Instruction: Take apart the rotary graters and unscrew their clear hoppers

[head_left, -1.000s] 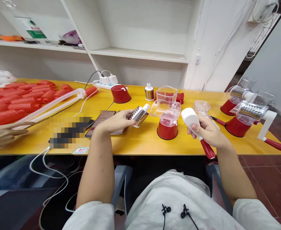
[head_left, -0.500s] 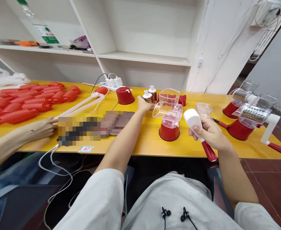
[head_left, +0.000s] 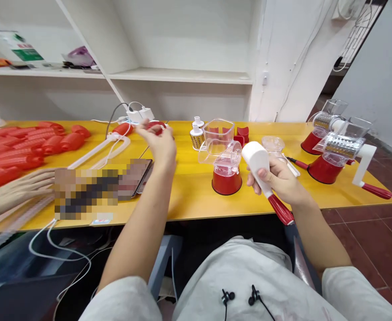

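My right hand (head_left: 276,178) grips a crank handle (head_left: 256,156), white with a red grip, above the table's front edge. Left of it stands a clear plastic grater body (head_left: 219,140) on a red base (head_left: 227,180). My left hand (head_left: 159,142) is open with bent fingers at another red base (head_left: 156,126), which it partly hides; whether they touch I cannot tell. Two drum graters (head_left: 197,138) with white ends stand between my left hand and the clear body. Red pieces (head_left: 242,134) lie behind that body. A clear plastic part (head_left: 272,143) lies beyond my right hand.
Two assembled rotary graters (head_left: 326,167) stand at the right, near a red-handled tool (head_left: 298,163). Left are phones (head_left: 136,178), white cables, a power strip (head_left: 137,117) and a pile of red sleeves (head_left: 18,145). A co-worker's hand (head_left: 22,191) rests there. White shelves (head_left: 179,76) rise behind.
My left hand has moved left from the drum graters to the red base. My right hand keeps hold of the crank handle. The co-worker's fingers have straightened, and the view has turned slightly right.
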`<state>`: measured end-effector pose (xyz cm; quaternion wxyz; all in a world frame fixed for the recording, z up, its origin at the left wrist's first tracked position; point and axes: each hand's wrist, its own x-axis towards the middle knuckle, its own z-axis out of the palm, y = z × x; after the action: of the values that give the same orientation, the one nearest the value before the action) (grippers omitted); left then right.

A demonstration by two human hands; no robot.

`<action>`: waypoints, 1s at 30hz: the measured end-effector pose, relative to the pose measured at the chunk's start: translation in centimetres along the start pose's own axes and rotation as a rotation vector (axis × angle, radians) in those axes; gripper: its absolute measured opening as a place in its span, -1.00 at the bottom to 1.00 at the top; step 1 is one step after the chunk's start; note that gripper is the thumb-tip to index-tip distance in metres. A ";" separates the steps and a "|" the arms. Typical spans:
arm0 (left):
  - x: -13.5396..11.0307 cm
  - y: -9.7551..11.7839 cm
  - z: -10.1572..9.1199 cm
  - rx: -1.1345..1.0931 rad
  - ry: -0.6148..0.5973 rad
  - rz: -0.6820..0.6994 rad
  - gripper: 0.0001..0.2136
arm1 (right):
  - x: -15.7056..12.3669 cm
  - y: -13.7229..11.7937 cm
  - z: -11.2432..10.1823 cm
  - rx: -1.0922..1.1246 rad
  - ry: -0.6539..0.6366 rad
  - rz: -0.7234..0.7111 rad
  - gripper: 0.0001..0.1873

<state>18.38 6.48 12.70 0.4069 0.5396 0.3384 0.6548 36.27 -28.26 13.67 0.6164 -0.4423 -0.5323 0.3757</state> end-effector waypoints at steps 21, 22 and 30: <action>-21.8 6.3 -7.0 -0.486 -0.801 -0.347 -0.27 | -1.0 2.0 3.6 -0.280 -0.543 0.214 -0.35; -22.0 6.4 -7.0 -0.469 -0.821 -0.356 -0.27 | -1.2 2.0 3.5 -0.293 -0.582 0.224 -0.40; -23.4 7.0 -7.4 -0.632 -1.054 -0.493 -0.19 | -1.6 3.8 4.9 0.320 -0.722 0.447 -0.37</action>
<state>11.93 -17.60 7.38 0.7949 0.5491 -0.0010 0.2583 31.18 -27.77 9.73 0.3555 -0.2860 -0.5399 0.7073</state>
